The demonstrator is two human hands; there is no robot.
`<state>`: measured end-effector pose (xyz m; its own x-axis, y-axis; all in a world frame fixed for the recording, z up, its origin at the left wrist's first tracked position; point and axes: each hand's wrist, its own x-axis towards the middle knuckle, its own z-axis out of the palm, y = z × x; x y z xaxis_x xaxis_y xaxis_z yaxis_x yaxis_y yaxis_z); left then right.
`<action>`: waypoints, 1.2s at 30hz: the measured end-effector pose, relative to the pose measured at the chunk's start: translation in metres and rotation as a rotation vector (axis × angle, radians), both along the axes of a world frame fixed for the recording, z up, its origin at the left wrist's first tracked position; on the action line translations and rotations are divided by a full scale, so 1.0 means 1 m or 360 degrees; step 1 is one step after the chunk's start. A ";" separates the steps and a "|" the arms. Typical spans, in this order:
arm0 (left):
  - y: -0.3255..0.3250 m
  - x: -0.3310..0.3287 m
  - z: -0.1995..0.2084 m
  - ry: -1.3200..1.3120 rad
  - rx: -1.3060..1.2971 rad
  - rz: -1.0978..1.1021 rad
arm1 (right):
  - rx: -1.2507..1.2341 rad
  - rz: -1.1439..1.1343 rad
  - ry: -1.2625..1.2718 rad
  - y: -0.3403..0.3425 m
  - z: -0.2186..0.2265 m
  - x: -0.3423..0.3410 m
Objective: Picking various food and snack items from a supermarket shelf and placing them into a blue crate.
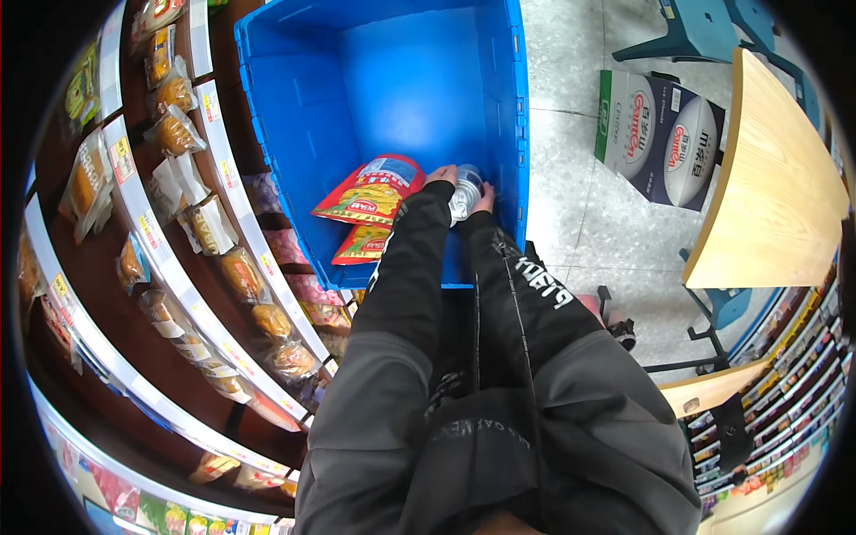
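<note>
Inside the blue crate (pixel 410 62), near its front right part, my left hand (pixel 441 176) and my right hand (pixel 484 201) close from both sides around a silvery drink can (pixel 465 189) with dark markings. The fingers' undersides are hidden. Left of my left hand lies a red and yellow snack bag (pixel 374 192). A second red snack bag (pixel 364 245) sits just nearer to me, partly covered by the first and by my left sleeve.
Shelves (pixel 147 205) with wrapped bread and price tags run along the left. At right stand a light wooden table (pixel 776 187), a printed carton (pixel 660 134) on the grey floor (pixel 562 152), and teal stools (pixel 687 31). More stocked shelves (pixel 794 383) line the far right.
</note>
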<state>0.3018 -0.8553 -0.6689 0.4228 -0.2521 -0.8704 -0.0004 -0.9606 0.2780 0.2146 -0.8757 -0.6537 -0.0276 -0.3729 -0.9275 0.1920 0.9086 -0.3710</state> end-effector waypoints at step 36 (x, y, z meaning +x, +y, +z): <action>0.001 -0.085 0.070 -0.1008 -0.0147 -0.0068 | 0.0288 0.1171 0.0594 -0.041 0.055 -0.062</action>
